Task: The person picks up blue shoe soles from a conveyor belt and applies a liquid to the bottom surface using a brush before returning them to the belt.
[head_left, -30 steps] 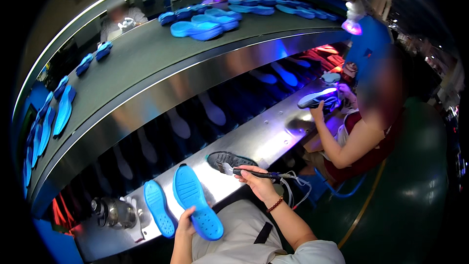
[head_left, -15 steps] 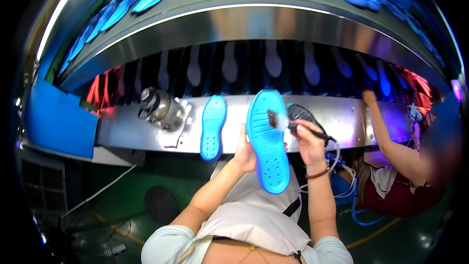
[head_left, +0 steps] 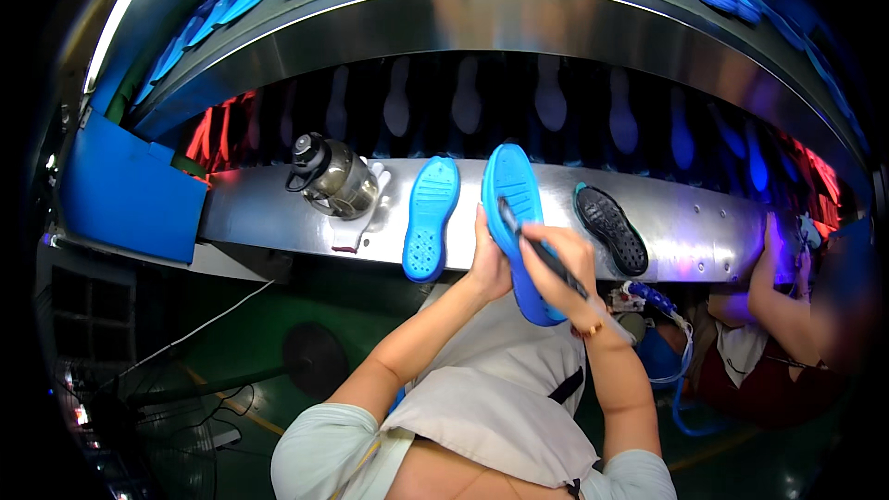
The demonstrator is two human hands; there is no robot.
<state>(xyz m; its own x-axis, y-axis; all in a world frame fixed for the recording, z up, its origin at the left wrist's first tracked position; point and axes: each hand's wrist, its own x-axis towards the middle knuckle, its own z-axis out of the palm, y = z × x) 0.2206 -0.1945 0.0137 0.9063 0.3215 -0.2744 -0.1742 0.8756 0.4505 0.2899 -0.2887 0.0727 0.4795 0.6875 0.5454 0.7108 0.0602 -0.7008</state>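
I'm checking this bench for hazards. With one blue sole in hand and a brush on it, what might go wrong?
The second blue sole overhangs the metal shelf's front edge; a knock might drop it. The left hand grips the held blue sole right beside the brush in the right hand, so the brush may smear its fingers.

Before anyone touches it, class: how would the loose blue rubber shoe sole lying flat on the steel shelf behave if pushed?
The loose blue rubber shoe sole looks thin and flat, so probably light and bendy. Its studded tread may grip the steel shelf. Its heel overhangs the edge, so it might tip off.
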